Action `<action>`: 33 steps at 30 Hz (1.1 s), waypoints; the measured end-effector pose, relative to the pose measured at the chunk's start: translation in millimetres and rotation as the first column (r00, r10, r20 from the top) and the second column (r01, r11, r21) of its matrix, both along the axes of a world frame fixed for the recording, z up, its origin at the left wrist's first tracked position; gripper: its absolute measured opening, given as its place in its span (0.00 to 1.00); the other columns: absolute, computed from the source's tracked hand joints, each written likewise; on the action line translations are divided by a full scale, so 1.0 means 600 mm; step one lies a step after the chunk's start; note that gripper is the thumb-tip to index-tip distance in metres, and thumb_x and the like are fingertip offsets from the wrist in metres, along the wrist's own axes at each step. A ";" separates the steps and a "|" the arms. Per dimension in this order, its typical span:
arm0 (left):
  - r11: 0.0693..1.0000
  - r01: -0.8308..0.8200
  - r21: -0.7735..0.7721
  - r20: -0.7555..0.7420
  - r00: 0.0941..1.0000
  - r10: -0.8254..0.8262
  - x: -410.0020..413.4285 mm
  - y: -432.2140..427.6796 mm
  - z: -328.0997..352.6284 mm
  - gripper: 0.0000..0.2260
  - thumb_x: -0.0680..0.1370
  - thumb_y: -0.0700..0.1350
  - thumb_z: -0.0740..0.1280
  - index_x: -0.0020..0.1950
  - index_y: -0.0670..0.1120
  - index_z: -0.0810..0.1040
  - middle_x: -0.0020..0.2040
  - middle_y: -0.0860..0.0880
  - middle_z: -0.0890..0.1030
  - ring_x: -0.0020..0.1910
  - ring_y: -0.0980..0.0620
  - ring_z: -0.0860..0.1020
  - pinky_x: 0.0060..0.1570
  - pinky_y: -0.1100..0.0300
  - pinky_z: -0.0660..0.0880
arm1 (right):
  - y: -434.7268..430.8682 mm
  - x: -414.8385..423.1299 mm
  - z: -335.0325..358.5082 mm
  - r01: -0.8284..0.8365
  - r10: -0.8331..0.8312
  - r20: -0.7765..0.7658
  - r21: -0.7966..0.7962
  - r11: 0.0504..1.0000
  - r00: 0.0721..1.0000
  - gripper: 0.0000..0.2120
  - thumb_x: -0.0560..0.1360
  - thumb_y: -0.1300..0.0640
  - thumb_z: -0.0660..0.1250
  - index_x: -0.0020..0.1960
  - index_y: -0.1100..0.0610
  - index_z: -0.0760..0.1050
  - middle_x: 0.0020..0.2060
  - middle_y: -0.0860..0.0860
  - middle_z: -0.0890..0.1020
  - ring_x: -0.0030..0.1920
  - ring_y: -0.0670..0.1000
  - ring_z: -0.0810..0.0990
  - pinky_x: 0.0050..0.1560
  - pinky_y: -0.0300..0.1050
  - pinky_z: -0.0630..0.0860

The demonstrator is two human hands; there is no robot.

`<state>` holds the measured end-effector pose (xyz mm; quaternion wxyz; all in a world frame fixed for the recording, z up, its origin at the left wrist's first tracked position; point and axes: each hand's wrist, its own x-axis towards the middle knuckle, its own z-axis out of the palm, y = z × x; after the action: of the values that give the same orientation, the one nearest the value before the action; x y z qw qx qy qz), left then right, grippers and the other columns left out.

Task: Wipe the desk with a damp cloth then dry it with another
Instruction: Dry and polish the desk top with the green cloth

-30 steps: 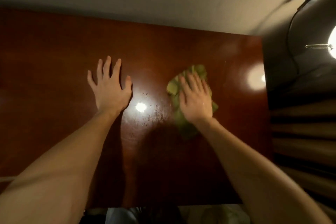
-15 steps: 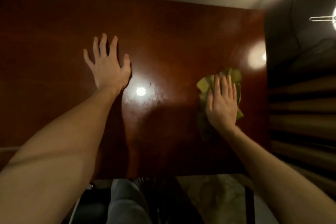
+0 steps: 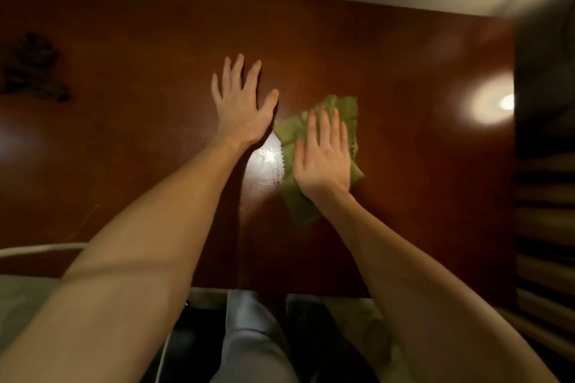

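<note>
Desk (image 3: 124,165), 2 hands (image 3: 241,115) (image 3: 323,162), 1 cloth (image 3: 300,208), possibly damp

The left hand (image 3: 241,110) lay flat on the dark red-brown desk (image 3: 124,171), fingers spread and straight. Just beside it, the right hand (image 3: 322,158) pressed flat on a crumpled green cloth (image 3: 303,208), which stuck out beyond the fingertips and behind the wrist. A shiny wet patch (image 3: 266,162) glared between the two wrists. A blurred dark object (image 3: 32,71) sat far left on the desk, and a lamp's reflection (image 3: 493,104) glowed near the right edge. A grey trouser leg (image 3: 249,339) showed below.
</note>
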<state>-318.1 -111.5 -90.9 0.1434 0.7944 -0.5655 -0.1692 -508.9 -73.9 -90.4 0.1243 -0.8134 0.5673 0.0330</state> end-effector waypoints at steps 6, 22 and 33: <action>0.999 0.005 -0.051 0.109 0.994 0.001 0.061 0.118 0.017 0.27 0.83 0.56 0.60 0.82 0.52 0.63 0.85 0.48 0.57 0.85 0.47 0.52 0.82 0.41 0.47 | 0.132 0.073 0.008 -0.483 0.480 0.062 0.049 0.874 0.875 0.28 0.86 0.43 0.49 0.83 0.51 0.59 0.84 0.54 0.55 0.85 0.57 0.47 0.83 0.60 0.45; 0.895 -0.140 0.425 0.077 0.990 0.118 -0.016 0.236 0.016 0.41 0.80 0.75 0.39 0.85 0.53 0.34 0.84 0.49 0.30 0.82 0.45 0.29 0.80 0.37 0.34 | 0.193 -0.463 0.016 0.481 -0.480 -0.043 0.024 0.876 0.876 0.29 0.85 0.45 0.49 0.85 0.50 0.53 0.84 0.54 0.55 0.84 0.55 0.49 0.83 0.61 0.50; 0.766 -0.043 0.642 -0.013 0.998 0.067 -0.012 0.212 0.065 0.51 0.72 0.83 0.44 0.82 0.55 0.27 0.80 0.50 0.22 0.79 0.45 0.24 0.78 0.40 0.31 | 0.234 -0.120 0.017 0.227 -0.215 -0.107 0.116 0.967 0.971 0.34 0.83 0.41 0.43 0.85 0.53 0.38 0.83 0.58 0.35 0.82 0.63 0.33 0.81 0.65 0.38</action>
<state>-325.1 15.9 -51.8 -0.1211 0.8088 -0.4477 -0.3616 -580.7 66.7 -80.3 0.1521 -0.7329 0.6564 0.0934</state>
